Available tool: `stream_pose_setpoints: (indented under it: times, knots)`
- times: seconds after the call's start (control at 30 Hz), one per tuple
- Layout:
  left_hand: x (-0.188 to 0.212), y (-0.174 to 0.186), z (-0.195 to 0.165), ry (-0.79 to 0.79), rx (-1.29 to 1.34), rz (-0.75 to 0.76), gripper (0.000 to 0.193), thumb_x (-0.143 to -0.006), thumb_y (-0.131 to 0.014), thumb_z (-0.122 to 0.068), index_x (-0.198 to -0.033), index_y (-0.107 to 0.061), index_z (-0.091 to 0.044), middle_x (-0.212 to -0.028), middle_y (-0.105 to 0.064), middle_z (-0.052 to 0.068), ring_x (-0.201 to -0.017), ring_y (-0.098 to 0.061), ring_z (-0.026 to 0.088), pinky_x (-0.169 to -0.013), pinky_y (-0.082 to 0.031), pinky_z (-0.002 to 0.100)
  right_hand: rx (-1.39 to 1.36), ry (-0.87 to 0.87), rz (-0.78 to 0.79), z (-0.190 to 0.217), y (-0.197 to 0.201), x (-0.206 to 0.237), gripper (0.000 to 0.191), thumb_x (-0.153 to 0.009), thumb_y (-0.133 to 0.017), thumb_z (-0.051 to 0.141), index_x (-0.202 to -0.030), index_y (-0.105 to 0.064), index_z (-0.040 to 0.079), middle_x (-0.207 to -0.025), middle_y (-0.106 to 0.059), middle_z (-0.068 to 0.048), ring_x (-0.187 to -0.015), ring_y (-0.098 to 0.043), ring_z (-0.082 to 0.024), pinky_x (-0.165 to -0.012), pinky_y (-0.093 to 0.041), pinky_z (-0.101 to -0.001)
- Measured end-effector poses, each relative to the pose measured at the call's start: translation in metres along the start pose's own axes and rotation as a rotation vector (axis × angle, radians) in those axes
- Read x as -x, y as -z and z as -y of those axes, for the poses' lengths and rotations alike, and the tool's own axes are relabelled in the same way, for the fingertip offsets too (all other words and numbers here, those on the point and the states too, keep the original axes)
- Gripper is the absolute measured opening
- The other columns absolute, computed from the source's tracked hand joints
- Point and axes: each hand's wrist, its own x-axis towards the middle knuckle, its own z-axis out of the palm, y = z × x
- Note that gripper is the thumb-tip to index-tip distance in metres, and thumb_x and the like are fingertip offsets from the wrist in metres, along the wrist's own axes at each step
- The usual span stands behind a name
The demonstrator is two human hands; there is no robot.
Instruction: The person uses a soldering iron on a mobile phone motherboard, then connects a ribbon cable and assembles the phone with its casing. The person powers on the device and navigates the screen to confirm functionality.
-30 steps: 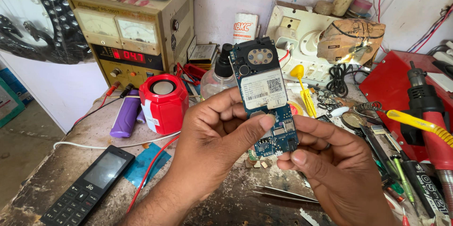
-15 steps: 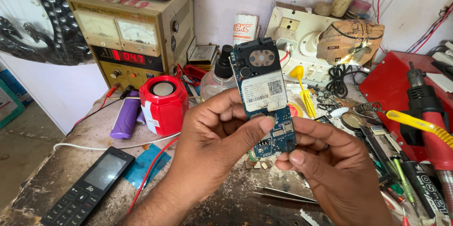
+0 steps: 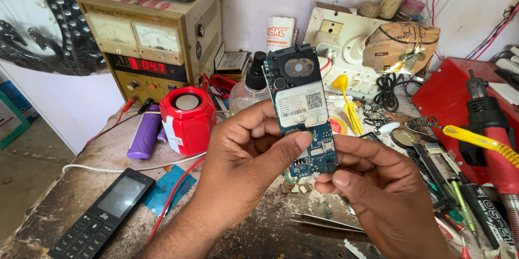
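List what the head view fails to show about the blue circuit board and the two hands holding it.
- Circuit board, head view: far face turned away; lower edge covered by left hand and right hand.
- Right hand: wrist cut off by the bottom edge.
- Tweezers: one end hidden behind the right hand.

The circuit board (image 3: 304, 113) is blue with a white label and a black camera block. Beside it sit a red speaker (image 3: 187, 120), a purple lighter (image 3: 143, 139), a black keypad phone (image 3: 102, 216), and a yellow-handled screwdriver (image 3: 348, 103).

White rectangular label (image 3: 298, 106) on held board; red display (image 3: 147, 66) on beige meter box, left.
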Motion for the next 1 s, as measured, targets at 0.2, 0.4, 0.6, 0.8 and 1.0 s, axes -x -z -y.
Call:
stream_pose_setpoints:
  times: [0.2, 0.4, 0.6, 0.8, 1.0]
  knots:
    - [0.001, 0.0, -0.001, -0.012, 0.009, -0.004, 0.028, -0.098, -0.069, 0.004, -0.125, -0.066, 0.004, -0.108, -0.077, 0.009, -0.099, -0.07, 0.009, -0.089, -0.058, 0.026, -0.075, -0.013, 0.019, 0.006, -0.004, 0.0, 0.035, -0.101, -0.057, 0.001, -0.133, -0.062, -0.012, -0.111, -0.073, -0.025, -0.094, -0.076, -0.035, -0.082, -0.064, -0.0472]
    - [0.001, 0.002, 0.0, -0.022, -0.005, -0.015, 0.028, -0.097, -0.069, 0.004, -0.125, -0.066, 0.004, -0.108, -0.077, 0.008, -0.099, -0.069, 0.008, -0.089, -0.058, 0.025, -0.083, 0.041, 0.085, 0.01, -0.01, -0.001, 0.032, -0.102, -0.06, 0.002, -0.131, -0.062, -0.011, -0.114, -0.073, -0.023, -0.096, -0.075, -0.031, -0.083, -0.063, -0.0439]
    - [0.001, 0.004, 0.001, -0.02, -0.026, -0.021, 0.027, -0.097, -0.07, 0.004, -0.124, -0.067, 0.004, -0.105, -0.077, 0.006, -0.096, -0.068, 0.006, -0.085, -0.056, 0.023, 0.303, 0.017, -0.336, 0.005, -0.017, -0.007, 0.028, -0.086, -0.072, -0.004, -0.114, -0.072, -0.01, -0.091, -0.074, -0.019, -0.076, -0.073, -0.022, -0.07, -0.064, -0.0362]
    - [0.001, 0.004, 0.002, 0.003, -0.047, -0.031, 0.027, -0.096, -0.07, 0.004, -0.123, -0.068, 0.003, -0.103, -0.077, 0.005, -0.092, -0.067, 0.005, -0.081, -0.055, 0.022, 0.349, 0.065, -0.47, 0.004, -0.02, -0.01, 0.024, -0.096, -0.069, 0.006, -0.115, -0.07, -0.009, -0.093, -0.073, -0.015, -0.078, -0.071, -0.02, -0.07, -0.058, -0.0333]
    - [0.001, 0.003, 0.001, -0.014, -0.021, -0.011, 0.028, -0.097, -0.07, 0.005, -0.125, -0.067, 0.004, -0.107, -0.077, 0.007, -0.096, -0.067, 0.006, -0.085, -0.056, 0.024, 0.129, 0.028, -0.138, 0.0, -0.014, 0.0, 0.03, -0.095, -0.063, 0.008, -0.118, -0.07, -0.01, -0.094, -0.078, -0.02, -0.081, -0.078, -0.028, -0.078, -0.065, -0.0426]
